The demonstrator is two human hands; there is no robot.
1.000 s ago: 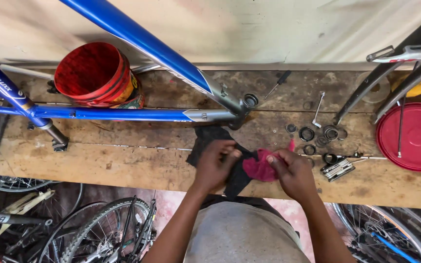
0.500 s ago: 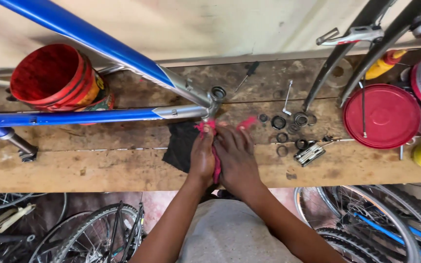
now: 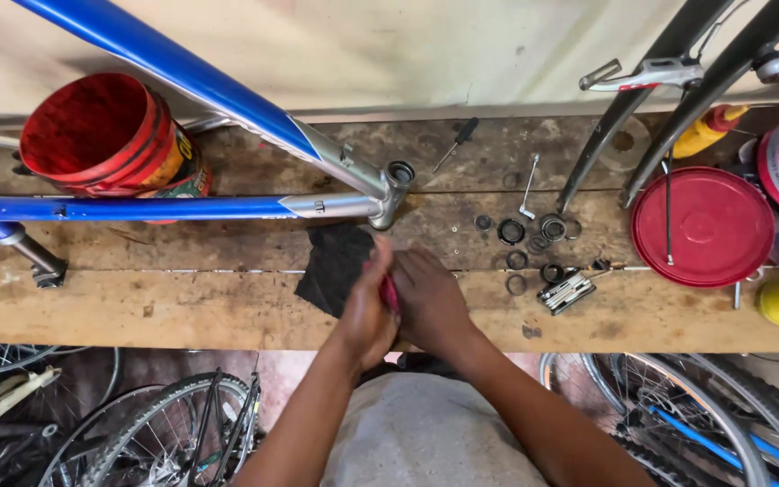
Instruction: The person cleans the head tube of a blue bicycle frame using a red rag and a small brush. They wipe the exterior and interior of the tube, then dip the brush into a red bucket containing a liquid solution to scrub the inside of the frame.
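My left hand [image 3: 369, 311] and my right hand [image 3: 430, 302] are pressed together over the front of a wooden workbench [image 3: 137, 307]. Between the palms a pink-red rag [image 3: 390, 294] shows as a thin strip; both hands are closed on it. Anything wrapped inside the rag is hidden. A black cloth [image 3: 335, 266] lies on the bench right beside my left hand. Just behind the hands, a blue bicycle frame [image 3: 164, 207] rests on the bench with its silver head tube [image 3: 392, 191] close to my fingers.
Small bearing rings and cups [image 3: 525, 243] and a folding multi-tool [image 3: 566, 291] lie right of my hands. A red bucket [image 3: 105, 135] stands back left. A red lid [image 3: 701, 225], bottles and a black fork [image 3: 642, 108] stand at the right. Bicycle wheels [image 3: 146, 433] sit below the bench.
The hands, spread apart with the rag open a second ago, have closed together on it. The view has swung, so the bench items sit further left in frame.
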